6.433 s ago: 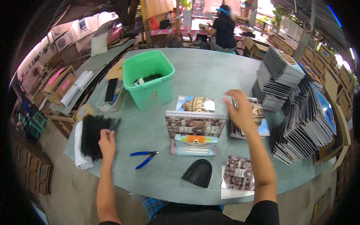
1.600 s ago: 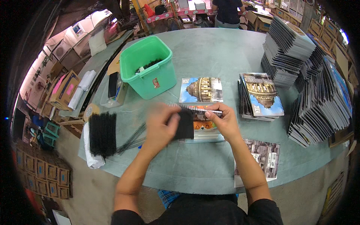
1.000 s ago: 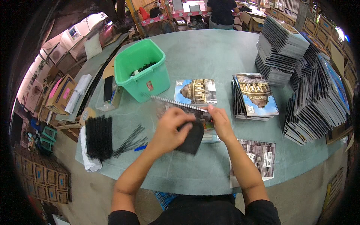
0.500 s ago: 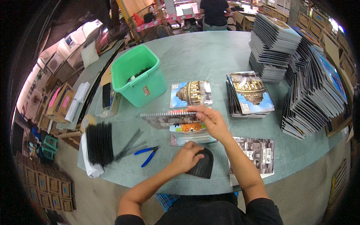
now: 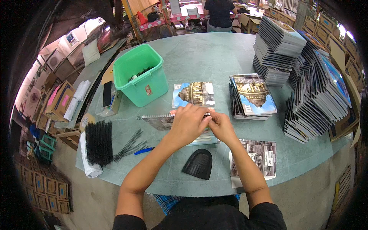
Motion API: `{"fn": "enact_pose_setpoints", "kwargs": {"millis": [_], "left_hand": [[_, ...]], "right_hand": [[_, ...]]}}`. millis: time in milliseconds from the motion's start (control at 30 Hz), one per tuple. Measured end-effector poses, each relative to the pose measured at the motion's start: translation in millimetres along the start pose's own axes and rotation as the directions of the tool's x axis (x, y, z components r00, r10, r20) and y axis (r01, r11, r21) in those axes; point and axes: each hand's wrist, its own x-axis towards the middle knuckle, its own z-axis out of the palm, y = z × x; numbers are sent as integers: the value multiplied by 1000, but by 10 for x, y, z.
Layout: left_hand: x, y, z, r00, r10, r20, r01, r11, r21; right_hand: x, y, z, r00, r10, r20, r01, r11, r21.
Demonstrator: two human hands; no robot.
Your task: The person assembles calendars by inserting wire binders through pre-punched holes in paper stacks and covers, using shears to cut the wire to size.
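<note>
Both my hands meet at the right end of a spiral-bound notebook [image 5: 159, 122], held on edge with its coil uppermost. My left hand [image 5: 188, 122] is closed over the coil edge. At the coil's end, my right hand [image 5: 223, 127] has its fingers pinched together; the exact contact is hidden. Below the notebook lie other books [image 5: 205, 141], mostly covered by my hands. A black rounded pad [image 5: 198, 164] rests nearer me. Blue-handled pliers [image 5: 144, 150] are partly hidden by my left forearm, beside loose black coils [image 5: 130, 146].
A green bin [image 5: 147, 90] stands at the far left, with a bundle of black coils [image 5: 98, 142] nearer. A notebook with a building cover [image 5: 193, 94] lies ahead. Right are a small notebook pile [image 5: 253, 94], tall stacks [image 5: 278, 48] and a grey-covered book [image 5: 258, 157]. Someone [image 5: 219, 15] sits beyond.
My left hand has risen from beside the black pad to the notebook's coil edge. My right hand has shifted slightly down and right to the coil's end. The pad is now uncovered.
</note>
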Motion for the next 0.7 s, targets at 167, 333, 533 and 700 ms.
{"fn": "enact_pose_setpoints", "kwargs": {"millis": [167, 333, 533, 700], "left_hand": [[29, -79, 12, 999, -33, 38, 35, 997, -65], [144, -102, -124, 995, -4, 95, 15, 993, -113], [-664, -355, -853, 873, -306, 380, 292, 952, 96], [-2011, -1091, -573, 677, -509, 531, 339, 857, 389]], "right_hand": [[-52, -172, 79, 987, -114, -109, 105, 990, -90], [-30, -111, 116, 958, -233, -167, 209, 967, -149], [66, -358, -377, 992, -127, -6, 127, 992, 9], [349, -1007, 63, 931, -274, 243, 365, 751, -550]]}}
